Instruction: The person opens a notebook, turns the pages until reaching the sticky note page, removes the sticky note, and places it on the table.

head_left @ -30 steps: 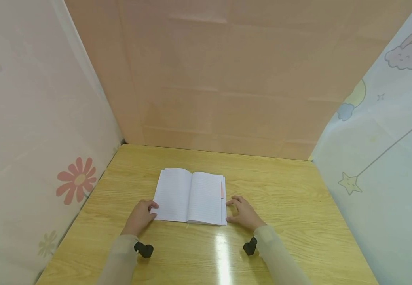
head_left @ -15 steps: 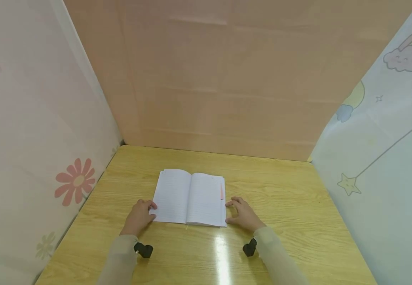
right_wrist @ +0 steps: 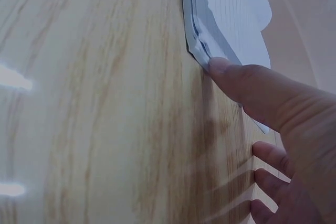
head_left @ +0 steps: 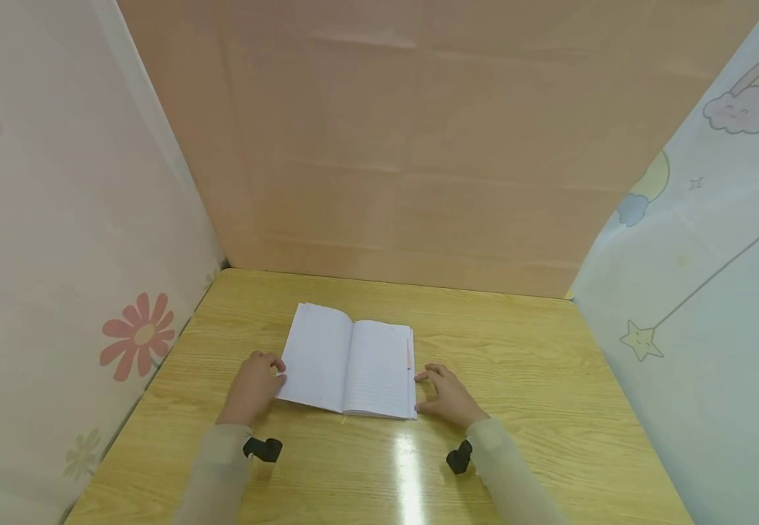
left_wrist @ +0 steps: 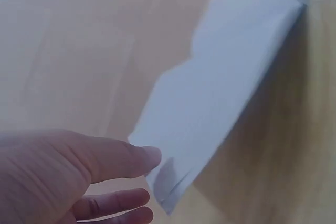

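Note:
An open notebook (head_left: 375, 372) with lined white pages lies on the wooden table. Its left half is tilted up off the table. My left hand (head_left: 251, 386) pinches the outer left edge near the front corner; in the left wrist view the thumb (left_wrist: 126, 158) presses on the raised white sheet (left_wrist: 210, 82), which shows a crease at its corner. At the right edge is my right hand (head_left: 450, 395), its thumb tip (right_wrist: 220, 65) touching the page corner in the right wrist view. The other fingers of that hand rest spread by the tabletop beside the notebook.
The wooden table (head_left: 517, 364) is bounded by a tan sheet (head_left: 405, 146) at the back. Pale printed sheets flank it, with a red flower (head_left: 144, 335) on the left and a star (head_left: 641, 340) on the right. Black camera mounts (head_left: 460, 457) sit on both wrists.
My left hand has risen slightly and moved a little left, lifting the notebook's left half from the table. The right hand has stayed by the right edge.

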Demonstrator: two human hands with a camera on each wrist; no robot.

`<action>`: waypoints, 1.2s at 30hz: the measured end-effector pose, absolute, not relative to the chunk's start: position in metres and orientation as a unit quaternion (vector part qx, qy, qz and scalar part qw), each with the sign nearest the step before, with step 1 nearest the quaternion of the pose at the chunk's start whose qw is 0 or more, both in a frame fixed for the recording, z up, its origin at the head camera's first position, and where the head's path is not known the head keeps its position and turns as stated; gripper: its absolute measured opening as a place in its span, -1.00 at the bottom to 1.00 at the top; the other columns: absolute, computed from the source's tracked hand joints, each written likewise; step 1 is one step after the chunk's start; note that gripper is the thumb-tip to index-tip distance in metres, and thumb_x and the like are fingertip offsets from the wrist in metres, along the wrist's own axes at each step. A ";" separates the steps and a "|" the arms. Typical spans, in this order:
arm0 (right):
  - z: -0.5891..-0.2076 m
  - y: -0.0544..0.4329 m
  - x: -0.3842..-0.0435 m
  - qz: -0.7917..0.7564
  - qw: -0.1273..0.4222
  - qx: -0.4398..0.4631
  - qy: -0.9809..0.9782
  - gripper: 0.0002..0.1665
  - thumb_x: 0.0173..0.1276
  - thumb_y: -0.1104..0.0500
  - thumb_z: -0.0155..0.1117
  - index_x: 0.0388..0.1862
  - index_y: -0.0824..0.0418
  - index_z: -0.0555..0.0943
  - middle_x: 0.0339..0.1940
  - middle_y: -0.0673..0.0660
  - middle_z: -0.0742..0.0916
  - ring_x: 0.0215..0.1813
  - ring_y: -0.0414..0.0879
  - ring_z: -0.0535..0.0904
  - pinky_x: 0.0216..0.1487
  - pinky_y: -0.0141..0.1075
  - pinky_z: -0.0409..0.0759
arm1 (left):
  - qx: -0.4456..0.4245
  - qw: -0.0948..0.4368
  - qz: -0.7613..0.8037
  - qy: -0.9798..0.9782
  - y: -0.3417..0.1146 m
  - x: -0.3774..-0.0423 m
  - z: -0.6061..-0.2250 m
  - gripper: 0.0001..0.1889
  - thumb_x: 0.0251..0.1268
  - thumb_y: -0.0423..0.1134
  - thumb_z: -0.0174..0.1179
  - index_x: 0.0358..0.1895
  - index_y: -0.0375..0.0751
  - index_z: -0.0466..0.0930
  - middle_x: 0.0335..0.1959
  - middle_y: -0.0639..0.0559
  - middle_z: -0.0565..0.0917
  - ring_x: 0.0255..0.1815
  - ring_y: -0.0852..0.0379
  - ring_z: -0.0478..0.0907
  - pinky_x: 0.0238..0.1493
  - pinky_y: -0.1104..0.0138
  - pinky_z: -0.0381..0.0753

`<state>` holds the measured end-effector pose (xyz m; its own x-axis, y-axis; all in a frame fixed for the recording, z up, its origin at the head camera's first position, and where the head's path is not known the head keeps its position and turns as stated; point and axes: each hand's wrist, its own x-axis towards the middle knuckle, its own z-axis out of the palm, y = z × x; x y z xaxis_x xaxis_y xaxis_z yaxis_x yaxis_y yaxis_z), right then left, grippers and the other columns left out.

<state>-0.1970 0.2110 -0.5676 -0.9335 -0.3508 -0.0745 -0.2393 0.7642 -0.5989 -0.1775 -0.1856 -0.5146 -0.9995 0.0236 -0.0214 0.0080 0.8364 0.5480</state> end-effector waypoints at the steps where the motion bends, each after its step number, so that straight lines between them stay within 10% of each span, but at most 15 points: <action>1: -0.568 0.211 -0.197 -0.306 0.093 -0.158 0.934 -0.37 0.06 -0.01 0.54 0.10 0.13 0.56 0.42 0.30 0.36 0.39 0.31 0.28 0.33 0.18 0.29 | 0.011 0.003 0.286 0.958 -0.184 -0.179 -0.508 -0.83 0.19 -0.29 0.30 -0.16 -0.24 0.64 -0.05 -0.32 0.55 -0.23 -0.08 0.51 -0.26 0.10 0.57; 17: -0.569 0.213 -0.195 -0.312 0.095 -0.168 0.930 -0.38 0.07 0.01 0.53 0.11 0.11 0.56 0.43 0.30 0.34 0.40 0.32 0.26 0.32 0.21 0.30 | 0.134 -0.122 0.355 0.917 -0.108 -0.184 -0.436 -0.80 0.23 -0.32 0.29 -0.08 -0.11 0.64 -0.09 -0.04 0.58 -0.08 -0.01 0.54 -0.25 0.21 0.56; 36: -0.567 0.212 -0.197 -0.311 0.096 -0.154 0.933 -0.40 0.08 0.00 0.53 0.10 0.05 0.57 0.42 0.25 0.36 0.41 0.29 0.26 0.31 0.23 0.29 | 0.236 0.019 0.403 0.884 -0.032 -0.182 -0.494 -0.80 0.30 -0.30 0.23 -0.04 -0.08 0.61 -0.12 0.03 0.58 -0.04 0.04 0.54 -0.03 0.29 0.56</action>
<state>-0.1967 0.2115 -0.5674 -0.9340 -0.3474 -0.0837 -0.2279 0.7594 -0.6094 -0.1820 -0.0318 -0.4939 -0.8879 0.4327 0.1564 0.4020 0.5644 0.7210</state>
